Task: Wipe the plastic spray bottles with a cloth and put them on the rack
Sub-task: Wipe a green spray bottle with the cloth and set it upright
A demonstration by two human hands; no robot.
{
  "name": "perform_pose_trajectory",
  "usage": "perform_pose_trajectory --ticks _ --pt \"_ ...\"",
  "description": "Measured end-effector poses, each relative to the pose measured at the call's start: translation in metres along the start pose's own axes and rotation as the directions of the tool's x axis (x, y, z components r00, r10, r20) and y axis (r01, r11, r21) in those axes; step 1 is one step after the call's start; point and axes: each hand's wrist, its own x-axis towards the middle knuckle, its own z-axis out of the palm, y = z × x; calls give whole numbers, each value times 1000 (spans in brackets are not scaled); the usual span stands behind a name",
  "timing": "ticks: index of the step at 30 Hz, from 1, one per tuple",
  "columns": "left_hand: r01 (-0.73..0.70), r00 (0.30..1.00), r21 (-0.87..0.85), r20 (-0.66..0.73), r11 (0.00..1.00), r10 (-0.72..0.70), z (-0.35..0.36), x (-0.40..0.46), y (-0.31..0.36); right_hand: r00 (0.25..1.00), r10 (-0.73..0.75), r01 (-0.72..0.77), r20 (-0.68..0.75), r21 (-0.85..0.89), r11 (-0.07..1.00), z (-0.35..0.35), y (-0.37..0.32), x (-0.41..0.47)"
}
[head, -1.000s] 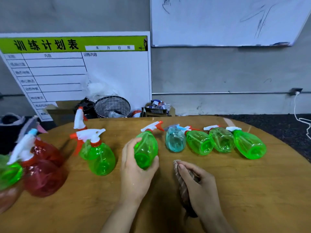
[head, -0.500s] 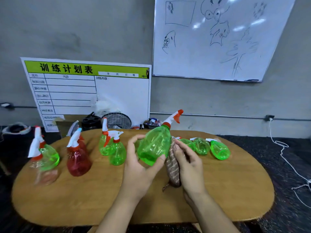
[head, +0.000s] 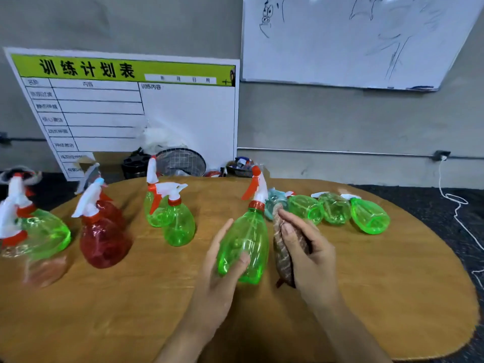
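From the head view, the left hand grips a translucent green plastic spray bottle upright above the near-middle of the oval wooden table, thumb across its lower body. The right hand clutches a bunched brown cloth just beside its right flank. Good wiping likely needs firm cloth contact while the bottle turns. White trigger, red collar; no rack is visible.

Our left hand curls around the green bottle and holds it up. Our right hand holds the cloth right beside it, fingers pointing up.
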Motion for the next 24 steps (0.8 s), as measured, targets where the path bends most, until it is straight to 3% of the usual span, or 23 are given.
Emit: perform_pose_trajectory --ticks 3,7,10,13,15,18,20,22,24 --pt "21 995 49 98 999 -26 -4 16 -34 995 -25 39 94 -147 988 5 30 20" --pt "22 995 102 95 995 -31 5 33 -67 984 -11 81 175 -396 915 10 76 28" --pt "135 991 33 -8 990 -135 5 44 -88 972 -53 142 230 -390 910 16 93 20" --pt "241 965 -102 -84 965 -250 -6 54 -93 886 -197 339 419 -296 893 23 90 0" --pt "239 966 -126 -74 963 -249 -10 51 -89 827 -277 458 489 -301 836 25 88 -16" --pt "165 982 -143 -70 976 -177 -5 37 -79 799 -345 544 492 -346 765 17 81 -27" --pt "97 995 -52 -30 994 -99 -1 23 -75 837 -326 509 440 -407 759 9 71 -25" --pt "160 987 -38 6 986 -159 2 1 -66 935 -193 316 299 -449 836 5 57 -26" --pt "160 987 -17 15 987 -159 6 -24 -57 986 -74 127 151 -382 915 3 49 -29"
